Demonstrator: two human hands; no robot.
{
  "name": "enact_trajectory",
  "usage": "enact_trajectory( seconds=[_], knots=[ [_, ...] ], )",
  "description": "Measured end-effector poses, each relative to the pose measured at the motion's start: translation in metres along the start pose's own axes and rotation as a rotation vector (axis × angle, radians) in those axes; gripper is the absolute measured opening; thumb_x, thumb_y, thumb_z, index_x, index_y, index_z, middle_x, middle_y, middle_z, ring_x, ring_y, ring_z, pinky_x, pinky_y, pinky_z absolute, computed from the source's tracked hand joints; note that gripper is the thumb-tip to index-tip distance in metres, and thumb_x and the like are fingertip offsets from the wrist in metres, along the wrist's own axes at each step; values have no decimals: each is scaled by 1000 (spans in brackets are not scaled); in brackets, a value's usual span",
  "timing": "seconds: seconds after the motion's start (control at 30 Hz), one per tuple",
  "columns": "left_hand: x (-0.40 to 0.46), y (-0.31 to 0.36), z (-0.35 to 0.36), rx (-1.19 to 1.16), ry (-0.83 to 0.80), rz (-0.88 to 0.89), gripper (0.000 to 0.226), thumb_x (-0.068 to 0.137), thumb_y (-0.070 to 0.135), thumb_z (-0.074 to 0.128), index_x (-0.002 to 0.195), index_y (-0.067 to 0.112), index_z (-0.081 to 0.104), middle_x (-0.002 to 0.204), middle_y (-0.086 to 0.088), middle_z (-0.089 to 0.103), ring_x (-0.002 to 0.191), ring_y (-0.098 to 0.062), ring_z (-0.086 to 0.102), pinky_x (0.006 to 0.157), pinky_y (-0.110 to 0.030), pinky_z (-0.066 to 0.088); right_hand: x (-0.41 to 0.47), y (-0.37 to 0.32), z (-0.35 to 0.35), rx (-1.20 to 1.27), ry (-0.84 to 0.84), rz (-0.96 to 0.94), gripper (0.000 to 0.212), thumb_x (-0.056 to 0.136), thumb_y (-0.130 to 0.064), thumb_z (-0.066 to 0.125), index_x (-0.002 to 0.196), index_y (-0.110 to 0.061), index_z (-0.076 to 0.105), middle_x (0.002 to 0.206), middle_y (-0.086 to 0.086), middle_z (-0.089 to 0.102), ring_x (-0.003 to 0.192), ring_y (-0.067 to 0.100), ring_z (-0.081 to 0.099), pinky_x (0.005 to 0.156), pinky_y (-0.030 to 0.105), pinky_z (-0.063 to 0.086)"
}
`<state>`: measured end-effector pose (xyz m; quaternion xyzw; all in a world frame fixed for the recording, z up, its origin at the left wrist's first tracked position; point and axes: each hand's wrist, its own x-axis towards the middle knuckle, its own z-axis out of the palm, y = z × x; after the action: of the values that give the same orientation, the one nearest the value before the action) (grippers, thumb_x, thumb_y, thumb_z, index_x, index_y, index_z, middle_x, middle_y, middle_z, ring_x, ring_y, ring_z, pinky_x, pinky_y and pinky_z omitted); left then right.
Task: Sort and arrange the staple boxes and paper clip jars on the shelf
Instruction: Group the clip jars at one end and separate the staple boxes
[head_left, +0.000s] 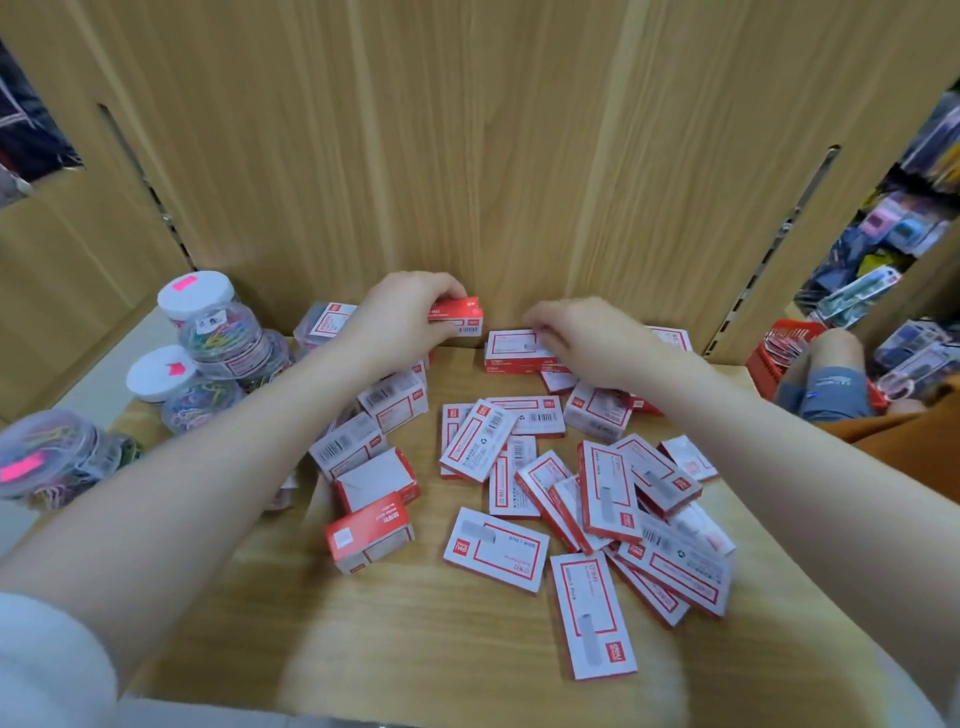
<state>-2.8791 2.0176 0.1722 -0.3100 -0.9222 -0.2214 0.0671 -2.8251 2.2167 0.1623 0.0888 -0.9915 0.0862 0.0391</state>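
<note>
Several red-and-white staple boxes (602, 483) lie scattered across the wooden shelf (415, 649). My left hand (400, 317) grips one red staple box (460, 318) near the back panel, lifted above the shelf. My right hand (576, 338) rests with curled fingers on a small stack of staple boxes (511, 349) at the back. Clear paper clip jars (218, 322) with white lids and pink stickers stand and lie at the left, full of coloured clips. Taller staple boxes (371, 535) lie at mid-left.
A wooden back panel (467, 156) closes the shelf behind. At the right a red basket (779, 353) holds packets, with another person's hand (836, 353) beside it. Hanging stationery packs (893, 244) fill the far right.
</note>
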Motion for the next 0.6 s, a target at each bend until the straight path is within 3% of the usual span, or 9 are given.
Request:
enact_trajectory(
  seconds=[0.17, 0.27, 0.43, 0.53, 0.6],
  knots=[
    [4, -7, -4, 14, 22, 17, 34, 81, 18, 67, 114, 13, 60, 113, -6, 65, 105, -24, 58, 92, -38, 43, 13, -24, 16, -160, -117, -68, 46, 84, -33, 60, 119, -5, 53, 120, 16, 48, 110, 34, 46, 94, 42, 42],
    [6, -10, -7, -6, 9, 14, 35, 81, 18, 67, 114, 14, 60, 114, -4, 65, 106, -23, 57, 93, -39, 43, 14, -31, 19, -204, -134, -94, 41, 85, -32, 58, 117, -7, 54, 123, 15, 44, 110, 32, 44, 90, 40, 43],
    [8, -13, -5, -55, -42, 36, 32, 82, 18, 66, 113, 17, 60, 112, -1, 64, 103, -18, 58, 91, -36, 45, 16, -26, 17, -303, -201, -172, 32, 89, -21, 51, 119, -13, 50, 120, 9, 52, 111, 28, 49, 84, 38, 39],
    [10, -13, -1, -73, -73, 60, 31, 82, 17, 66, 112, 16, 61, 110, -2, 65, 101, -19, 59, 89, -38, 46, 12, -18, 8, -114, -158, -191, 31, 87, -20, 57, 117, -12, 54, 115, 8, 56, 108, 27, 52, 88, 36, 41],
    [12, -12, 1, -78, -87, 70, 30, 82, 17, 66, 111, 14, 60, 109, -4, 65, 100, -21, 59, 88, -39, 46, 4, -14, -5, 72, -31, -146, 36, 85, -16, 62, 118, -6, 54, 115, 12, 57, 107, 27, 52, 87, 24, 35]
  ],
)
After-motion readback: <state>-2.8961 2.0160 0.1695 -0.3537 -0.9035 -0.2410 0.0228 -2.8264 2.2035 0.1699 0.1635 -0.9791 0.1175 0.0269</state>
